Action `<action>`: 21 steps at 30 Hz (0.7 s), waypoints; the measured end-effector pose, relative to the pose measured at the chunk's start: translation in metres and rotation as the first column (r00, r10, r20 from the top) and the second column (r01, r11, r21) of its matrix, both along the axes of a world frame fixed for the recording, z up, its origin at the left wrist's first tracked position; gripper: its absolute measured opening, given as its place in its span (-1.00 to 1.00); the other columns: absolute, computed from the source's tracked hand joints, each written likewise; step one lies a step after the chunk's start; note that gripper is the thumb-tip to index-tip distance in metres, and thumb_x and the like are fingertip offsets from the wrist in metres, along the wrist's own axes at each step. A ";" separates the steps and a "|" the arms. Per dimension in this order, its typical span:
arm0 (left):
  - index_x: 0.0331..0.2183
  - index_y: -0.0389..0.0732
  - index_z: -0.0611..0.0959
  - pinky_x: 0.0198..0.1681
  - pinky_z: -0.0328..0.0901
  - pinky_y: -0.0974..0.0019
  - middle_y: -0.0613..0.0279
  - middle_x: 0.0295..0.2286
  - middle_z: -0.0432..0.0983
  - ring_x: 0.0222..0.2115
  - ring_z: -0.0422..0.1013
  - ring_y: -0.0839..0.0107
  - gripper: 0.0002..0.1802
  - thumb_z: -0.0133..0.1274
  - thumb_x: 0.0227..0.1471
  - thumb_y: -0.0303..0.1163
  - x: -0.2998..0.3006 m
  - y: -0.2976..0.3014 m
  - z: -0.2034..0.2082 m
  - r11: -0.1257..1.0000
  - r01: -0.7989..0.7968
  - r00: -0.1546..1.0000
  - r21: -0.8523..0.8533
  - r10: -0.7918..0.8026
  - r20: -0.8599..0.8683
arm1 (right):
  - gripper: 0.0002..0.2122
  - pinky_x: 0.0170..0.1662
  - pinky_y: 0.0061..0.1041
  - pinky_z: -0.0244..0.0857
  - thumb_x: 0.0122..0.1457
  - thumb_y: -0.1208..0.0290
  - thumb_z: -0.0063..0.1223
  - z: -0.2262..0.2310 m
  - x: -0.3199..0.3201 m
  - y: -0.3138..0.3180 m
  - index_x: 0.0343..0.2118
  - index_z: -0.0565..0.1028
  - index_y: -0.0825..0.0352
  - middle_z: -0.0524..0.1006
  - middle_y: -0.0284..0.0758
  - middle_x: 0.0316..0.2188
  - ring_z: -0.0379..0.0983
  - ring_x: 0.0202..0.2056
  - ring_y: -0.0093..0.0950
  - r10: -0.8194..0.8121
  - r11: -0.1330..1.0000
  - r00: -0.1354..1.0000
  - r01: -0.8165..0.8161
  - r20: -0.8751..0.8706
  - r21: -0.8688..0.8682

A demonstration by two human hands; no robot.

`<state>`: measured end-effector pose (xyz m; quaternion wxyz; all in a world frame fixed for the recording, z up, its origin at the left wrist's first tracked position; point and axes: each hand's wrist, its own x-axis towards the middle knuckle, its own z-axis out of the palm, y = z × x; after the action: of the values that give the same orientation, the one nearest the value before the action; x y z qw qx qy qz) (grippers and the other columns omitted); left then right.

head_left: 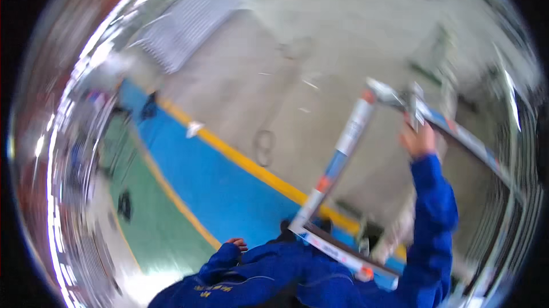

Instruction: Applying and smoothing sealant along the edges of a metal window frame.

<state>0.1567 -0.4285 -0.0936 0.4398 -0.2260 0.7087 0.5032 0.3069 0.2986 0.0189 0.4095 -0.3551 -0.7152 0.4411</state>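
Observation:
My right hand [420, 139] reaches forward, its fingers closed round a short grey metal piece [416, 108], too blurred to name its kind. That piece meets or overlaps the far bar of an angular metal frame [349, 136], whose bars carry white, blue and orange-red bands. The frame's near bar [337, 253] passes close in front of my body. Low at my left side, away from the frame, my left hand [237, 244] hangs with its fingers loosely apart, and nothing shows in it.
A blue floor lane [211, 193] edged in yellow runs diagonally past my feet, with a green strip [166, 211] beyond it on the left. A ribbed grey panel [189, 25] lies at the far left. A dark cable loop [264, 148] rests on the grey floor.

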 end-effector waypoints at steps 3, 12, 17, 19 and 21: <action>-0.06 -0.23 0.43 -0.36 0.40 0.14 0.06 -0.28 0.50 -0.34 0.49 0.18 -0.51 0.09 0.01 -0.20 0.016 -0.025 -0.013 0.997 -0.038 0.999 0.063 0.039 -0.005 | -0.72 -0.32 -0.19 0.32 0.11 0.30 -0.02 0.048 -0.022 -0.038 -0.25 0.45 0.44 0.53 -0.07 -0.49 0.49 -0.38 -0.12 -0.063 0.929 0.875 -0.125 0.481 0.349; -0.22 -0.23 0.53 -0.40 0.41 0.14 0.09 -0.35 0.52 -0.37 0.50 0.21 -0.63 0.14 -0.03 -0.21 0.008 -0.077 -0.116 0.941 -0.059 0.997 0.333 0.075 -0.036 | -0.43 0.06 -0.32 0.21 -0.08 0.53 0.02 -0.108 -0.004 0.098 0.09 0.21 0.48 0.35 0.00 0.01 0.31 0.02 -0.11 0.124 0.981 0.871 -0.181 0.475 0.075; -0.21 -0.20 0.53 -0.44 0.38 0.27 0.12 -0.31 0.51 -0.37 0.49 0.34 -0.62 0.09 0.01 -0.14 0.026 -0.128 -0.108 0.947 0.007 0.999 0.322 0.004 -0.032 | -0.65 -0.18 -0.26 0.34 0.06 0.27 0.06 -0.104 0.051 0.007 -0.12 0.47 0.33 0.54 -0.19 -0.28 0.49 -0.27 -0.32 -0.265 0.700 0.887 -0.093 0.378 0.708; -0.31 -0.20 0.56 -0.45 0.36 0.25 0.16 -0.41 0.52 -0.45 0.46 0.37 -0.68 0.09 0.01 -0.15 0.031 -0.124 -0.098 0.965 0.068 0.989 0.254 -0.032 -0.143 | -0.61 -0.32 -0.11 0.38 -0.04 0.18 0.16 -0.071 0.090 -0.060 -0.20 0.54 0.35 0.59 -0.17 -0.40 0.52 -0.43 -0.19 -0.115 0.940 0.920 -0.021 0.375 0.340; -0.45 -0.19 0.60 -0.50 0.34 0.25 0.20 -0.56 0.52 -0.58 0.42 0.41 -0.71 0.10 -0.01 -0.14 0.013 -0.096 -0.087 0.954 0.234 0.938 0.185 -0.172 -0.301 | -0.59 -0.43 -0.20 0.36 -0.06 0.22 0.17 0.006 0.121 -0.179 -0.21 0.53 0.44 0.58 -0.23 -0.51 0.47 -0.56 -0.27 -0.058 0.986 0.986 0.081 0.158 -0.144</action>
<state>0.1698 -0.5245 -0.1805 0.4064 -0.0278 0.7240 0.5566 0.4278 0.1201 0.0250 0.3406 -0.4427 -0.6964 0.4506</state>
